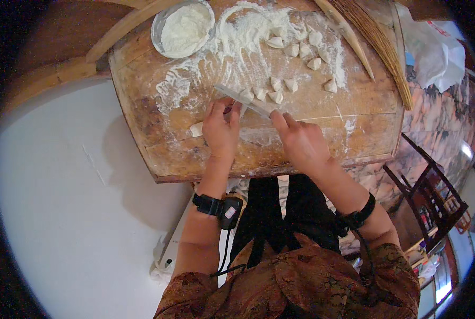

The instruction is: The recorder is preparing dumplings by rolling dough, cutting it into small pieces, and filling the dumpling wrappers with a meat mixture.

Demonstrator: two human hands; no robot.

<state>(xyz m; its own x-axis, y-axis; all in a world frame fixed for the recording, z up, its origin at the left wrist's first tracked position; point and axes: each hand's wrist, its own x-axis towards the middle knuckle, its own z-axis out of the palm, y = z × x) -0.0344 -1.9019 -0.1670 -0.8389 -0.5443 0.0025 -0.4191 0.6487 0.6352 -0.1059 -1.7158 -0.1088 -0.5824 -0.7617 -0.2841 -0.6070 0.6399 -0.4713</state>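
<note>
My right hand (305, 143) grips the handle of a kitchen knife (243, 99), whose blade slants up and left across the front of my left hand. My left hand (222, 129) is curled over a strip of dough (197, 129); one pale end shows to its left, and the fingers hide most of the rest. Right beside the blade sits a cut dough piece (246, 94), with several more dough pieces (276, 97) just to the right. Another loose group of dough pieces (304, 50) lies farther back on the floured wooden board (365, 131).
A metal bowl of flour (185, 30) stands at the board's back left. Flour (243, 38) is spread beside it. A tapered wooden stick (351, 38) and a straw brush (381, 48) lie along the right side. Beyond hang white plastic bags (436, 56); a dark wooden chair (424, 191) stands on the floor.
</note>
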